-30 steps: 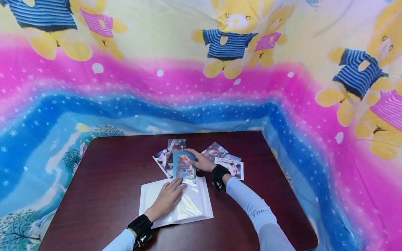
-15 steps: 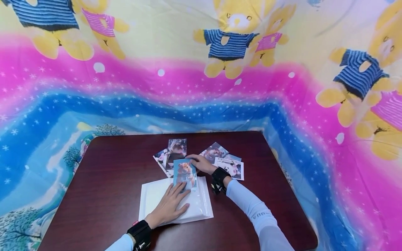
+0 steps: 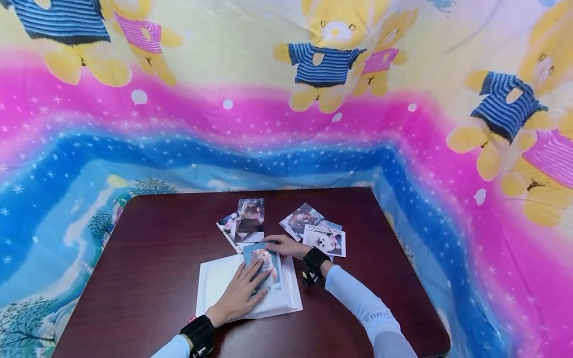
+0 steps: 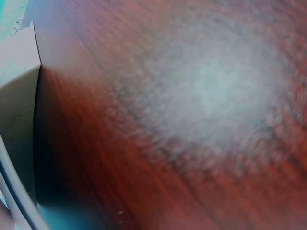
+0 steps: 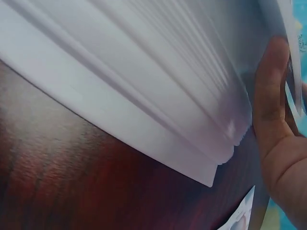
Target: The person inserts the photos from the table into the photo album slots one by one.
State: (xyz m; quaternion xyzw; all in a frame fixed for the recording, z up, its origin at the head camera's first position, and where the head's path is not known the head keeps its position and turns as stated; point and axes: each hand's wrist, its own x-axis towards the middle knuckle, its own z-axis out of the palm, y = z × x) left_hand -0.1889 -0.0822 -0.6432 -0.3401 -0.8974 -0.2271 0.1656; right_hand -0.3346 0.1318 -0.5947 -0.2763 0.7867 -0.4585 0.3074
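A white photo album [image 3: 217, 278] lies open on the dark wooden table, its stacked page edges [image 5: 158, 81] large in the right wrist view. Over its right page is a blue photo [image 3: 274, 263] of a light-brown animal, its lower part inside the clear pocket. My left hand [image 3: 239, 293] rests on that page with fingers straight and spread across the photo. At the photo's far edge, my right hand [image 3: 286, 245] pinches it; the right wrist view shows the thumb [image 5: 273, 72] against its underside. The left wrist view catches mostly table and the album's corner [image 4: 19, 57].
Behind the album, overlapping photos [image 3: 250, 219] lie to the left. More photos lie to the right, among them a white-bordered one of a white dog [image 3: 324, 241] beside my right wrist. A patterned cloth [image 3: 268, 164] hangs round the table's [image 3: 147, 258] far and side edges.
The blue photo has slid toward me, further down over the album page, with my right hand following. My left hand has moved from the pocket's opening to lie over the photo.
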